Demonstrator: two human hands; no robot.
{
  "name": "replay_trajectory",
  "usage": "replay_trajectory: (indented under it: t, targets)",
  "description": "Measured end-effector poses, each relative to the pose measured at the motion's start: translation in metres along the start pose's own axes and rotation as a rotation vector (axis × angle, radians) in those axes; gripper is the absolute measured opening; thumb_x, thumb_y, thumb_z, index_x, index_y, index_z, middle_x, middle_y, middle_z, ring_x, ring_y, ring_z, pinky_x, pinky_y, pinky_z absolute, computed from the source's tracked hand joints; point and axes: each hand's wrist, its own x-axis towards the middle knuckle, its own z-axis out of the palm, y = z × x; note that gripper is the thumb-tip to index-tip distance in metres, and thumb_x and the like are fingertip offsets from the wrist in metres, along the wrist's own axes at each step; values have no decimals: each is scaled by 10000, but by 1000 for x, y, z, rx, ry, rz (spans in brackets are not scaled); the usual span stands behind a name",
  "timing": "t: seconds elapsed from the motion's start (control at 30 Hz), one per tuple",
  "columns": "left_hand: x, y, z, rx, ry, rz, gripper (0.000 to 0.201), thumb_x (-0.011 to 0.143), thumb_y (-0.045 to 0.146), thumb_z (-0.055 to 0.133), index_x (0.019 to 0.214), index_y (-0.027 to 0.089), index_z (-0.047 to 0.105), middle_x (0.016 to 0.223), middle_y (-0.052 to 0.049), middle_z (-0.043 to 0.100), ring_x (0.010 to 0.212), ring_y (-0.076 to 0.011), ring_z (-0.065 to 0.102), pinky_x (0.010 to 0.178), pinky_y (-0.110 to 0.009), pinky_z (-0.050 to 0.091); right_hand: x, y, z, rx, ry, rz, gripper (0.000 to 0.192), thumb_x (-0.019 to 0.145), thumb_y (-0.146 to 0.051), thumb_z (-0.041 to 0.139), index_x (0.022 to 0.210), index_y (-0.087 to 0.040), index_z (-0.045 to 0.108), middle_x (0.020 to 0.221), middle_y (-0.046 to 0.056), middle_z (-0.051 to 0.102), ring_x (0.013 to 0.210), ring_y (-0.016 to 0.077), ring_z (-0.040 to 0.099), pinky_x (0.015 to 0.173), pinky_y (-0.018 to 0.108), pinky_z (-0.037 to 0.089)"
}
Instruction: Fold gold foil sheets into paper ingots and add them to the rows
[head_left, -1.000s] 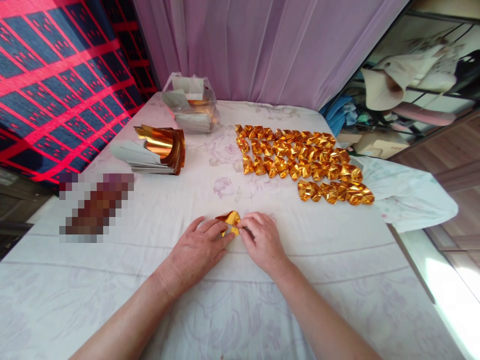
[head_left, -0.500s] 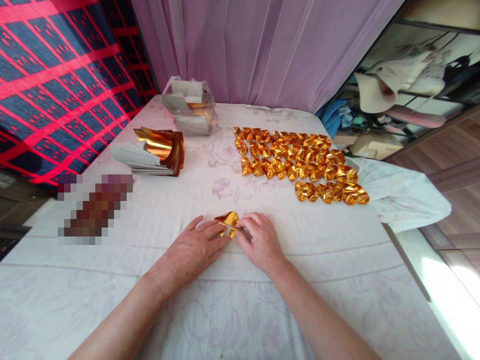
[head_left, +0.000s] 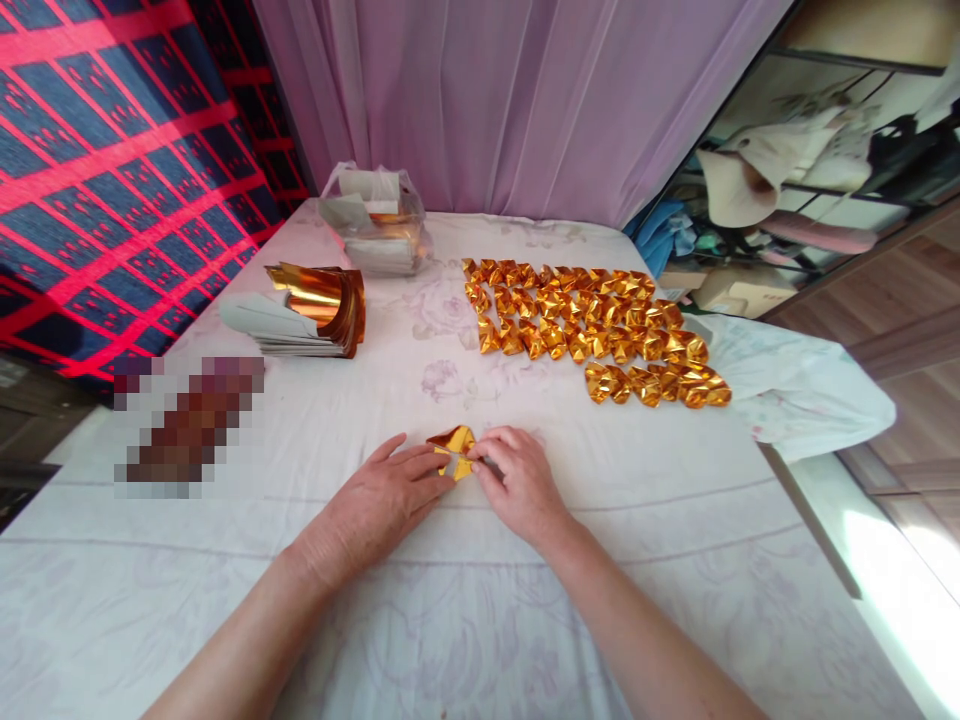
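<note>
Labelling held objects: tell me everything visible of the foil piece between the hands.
The foil piece is small, shiny, gold and paper-like, with a pale grey patch near its middle. It looks partly folded, its far part curved. It is on or just above the whitish tablecloth. The left hand touches its left side, the right hand its right; they hide some of its edges.

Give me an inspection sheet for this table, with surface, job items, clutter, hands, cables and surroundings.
Surface: pale floral tablecloth.
Job items: partly folded gold paper; sheet stack, left; four rows of folded gold pieces, right.
Clutter: plastic bag of sheets, far side; pixelated patch, left, unreadable.
Hands: left hand rests fingers on the paper; right hand pinches its right side.
Cables: nothing seen on the tablecloth.
Surroundings: purple curtain behind; laden shelves, right.
</note>
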Motion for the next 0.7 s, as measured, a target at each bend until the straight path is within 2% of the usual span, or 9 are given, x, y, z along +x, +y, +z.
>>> replay_trajectory:
  t: [0.2,0.33,0.43,0.53,0.6,0.7]
  targets:
    - [0,-1,0,-15,22,10,232,999,262,490,1157,280,659,1303,-27,655,1224,-209,586,1125,-502,333,-1,2,1,-3,-3,-6,171,834,-96,593,900,-227,681,937,33,655,909,201,598,820,362,410]
    - [3,-2,-5,-124,58,4,164,967,215,512,1001,243,670,1214,-27,691,1148,-181,629,1115,-466,358,0,2,1,-15,-8,-6,168,827,-98,606,893,-231,683,938,23,656,898,193,592,822,356,407]
    - [4,-7,-6,-201,159,-21,157,947,186,496,917,227,645,1096,-20,718,1042,-154,662,1082,-413,410,0,3,2,-23,9,-16,167,823,-92,612,884,-230,684,931,14,658,896,186,597,821,349,406]
    - [3,-15,-3,-191,287,-89,168,908,166,498,971,214,646,1089,-51,703,999,-164,660,942,-343,516,-1,5,3,-33,21,-33,172,822,-90,613,876,-233,690,931,8,663,895,179,598,824,341,410]
    - [2,-21,0,-132,314,-125,204,880,164,515,1022,208,654,1168,-80,676,1046,-191,646,969,-386,504,-1,6,4,-32,28,-38,167,824,-94,611,868,-234,693,930,10,667,897,179,599,826,340,411]
    - [1,-25,2,-50,262,-132,221,867,169,534,1029,227,672,1294,-84,638,1197,-245,584,1090,-541,369,-1,6,5,-33,44,-46,158,823,-98,611,859,-230,692,929,14,673,899,183,598,824,343,411]
